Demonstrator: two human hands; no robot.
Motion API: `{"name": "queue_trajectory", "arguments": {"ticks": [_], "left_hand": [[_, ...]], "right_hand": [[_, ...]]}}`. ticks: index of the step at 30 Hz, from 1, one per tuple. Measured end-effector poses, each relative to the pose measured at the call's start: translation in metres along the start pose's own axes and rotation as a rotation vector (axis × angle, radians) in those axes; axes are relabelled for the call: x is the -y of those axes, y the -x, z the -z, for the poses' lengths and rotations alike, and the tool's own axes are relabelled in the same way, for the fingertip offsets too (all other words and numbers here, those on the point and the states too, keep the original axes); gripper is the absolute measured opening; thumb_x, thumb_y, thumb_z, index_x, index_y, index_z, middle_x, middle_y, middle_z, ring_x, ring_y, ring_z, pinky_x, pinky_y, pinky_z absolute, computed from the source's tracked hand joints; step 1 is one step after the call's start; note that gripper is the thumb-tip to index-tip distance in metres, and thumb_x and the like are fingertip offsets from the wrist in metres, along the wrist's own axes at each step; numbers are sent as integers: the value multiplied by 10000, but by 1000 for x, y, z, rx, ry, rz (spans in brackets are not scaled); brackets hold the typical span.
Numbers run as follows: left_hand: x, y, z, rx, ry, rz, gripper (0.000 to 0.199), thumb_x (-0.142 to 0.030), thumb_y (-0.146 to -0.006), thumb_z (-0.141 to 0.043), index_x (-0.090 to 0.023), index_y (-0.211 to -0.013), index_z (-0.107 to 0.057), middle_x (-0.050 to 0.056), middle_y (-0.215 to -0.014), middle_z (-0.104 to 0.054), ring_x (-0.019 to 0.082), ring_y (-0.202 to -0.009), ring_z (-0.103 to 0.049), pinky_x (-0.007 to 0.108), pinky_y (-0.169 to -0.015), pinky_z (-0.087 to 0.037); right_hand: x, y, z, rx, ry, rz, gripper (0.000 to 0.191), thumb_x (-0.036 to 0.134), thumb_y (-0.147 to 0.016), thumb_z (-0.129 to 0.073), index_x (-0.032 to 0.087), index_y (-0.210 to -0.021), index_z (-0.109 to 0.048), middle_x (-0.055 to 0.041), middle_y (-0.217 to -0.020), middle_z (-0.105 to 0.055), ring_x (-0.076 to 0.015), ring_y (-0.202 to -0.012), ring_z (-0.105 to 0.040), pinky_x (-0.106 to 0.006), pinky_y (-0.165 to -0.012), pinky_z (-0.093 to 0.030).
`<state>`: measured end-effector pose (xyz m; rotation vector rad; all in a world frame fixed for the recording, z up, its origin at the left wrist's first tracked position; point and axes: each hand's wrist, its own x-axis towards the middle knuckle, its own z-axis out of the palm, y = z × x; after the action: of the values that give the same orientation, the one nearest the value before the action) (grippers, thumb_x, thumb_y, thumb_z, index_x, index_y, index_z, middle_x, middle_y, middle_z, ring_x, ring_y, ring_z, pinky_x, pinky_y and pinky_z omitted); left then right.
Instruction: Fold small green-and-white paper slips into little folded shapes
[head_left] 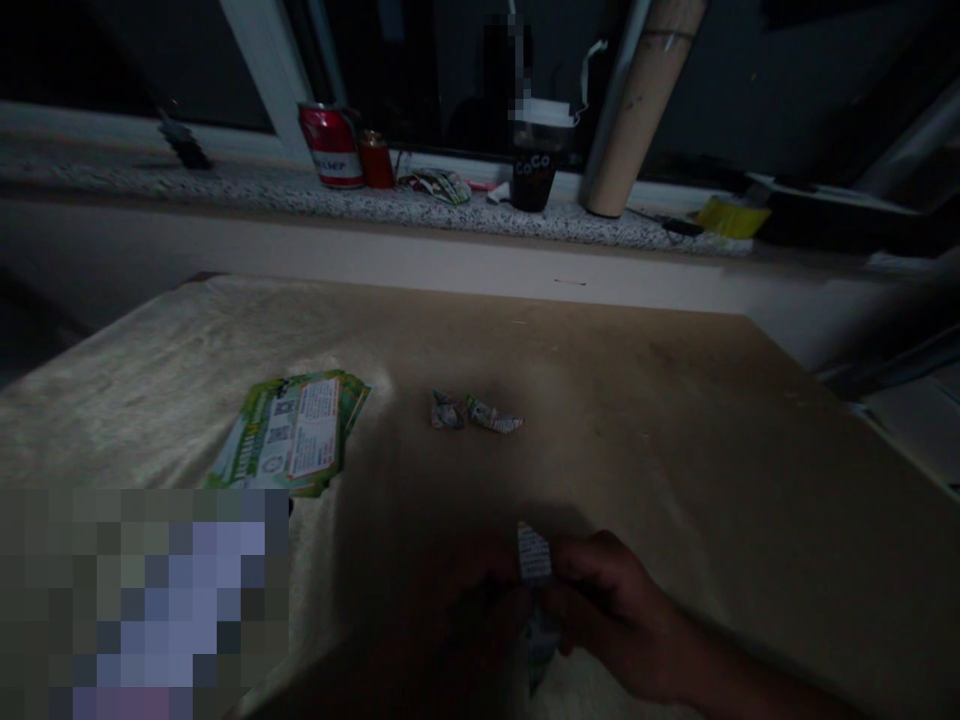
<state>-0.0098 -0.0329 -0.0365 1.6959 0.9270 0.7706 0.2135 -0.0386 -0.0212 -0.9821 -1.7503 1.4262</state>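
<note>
A narrow folded strip of printed paper (pixel 535 556) stands between my two hands, its pointed end up and its lower part hanging below the fingers. My right hand (pixel 616 608) pinches it from the right with thumb and fingers. Deep shadow covers my left hand (pixel 491 595), whose fingers close on the paper from the left. Beyond them on the table lie two small folded paper pieces, a squat one (pixel 448 411) and a longer one (pixel 495 415). A stack of green printed flyers (pixel 296 430) rests to the left.
The brown-covered table (pixel 637 400) meets a wall below a speckled windowsill (pixel 255 190). On the sill are a red can (pixel 331 147), an orange jar (pixel 376 160), a dark CoCo cup (pixel 534 165), a leaning cardboard tube (pixel 641 110) and a yellow item (pixel 733 217). A blurred patch hides the lower left.
</note>
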Motion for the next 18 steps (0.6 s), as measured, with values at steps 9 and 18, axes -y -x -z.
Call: {"name": "queue_trajectory", "arguments": {"ticks": [9,18], "left_hand": [[-13,-9,-5,74,130,-82,177,-240,-1032,-586,-200,-1027,-758,35,-909,-776,189,-832,-714,276,-775,-547],[-24,-13,-3,130,209,-4,235,-277,-1029,-570,-196,-997,-788,57,-909,-807,214,-842,-745,302,-774,-582]], "right_hand": [[2,2,4,32,-20,23,468,465,-1082,-593,168,-733,-686,41,-520,-503,-95,-450,-477,-205,-442,-341],[-1,1,3,21,-53,20,471,503,-1081,-575,175,-755,-668,32,-563,-517,-101,-490,-458,-211,-472,-355]]}}
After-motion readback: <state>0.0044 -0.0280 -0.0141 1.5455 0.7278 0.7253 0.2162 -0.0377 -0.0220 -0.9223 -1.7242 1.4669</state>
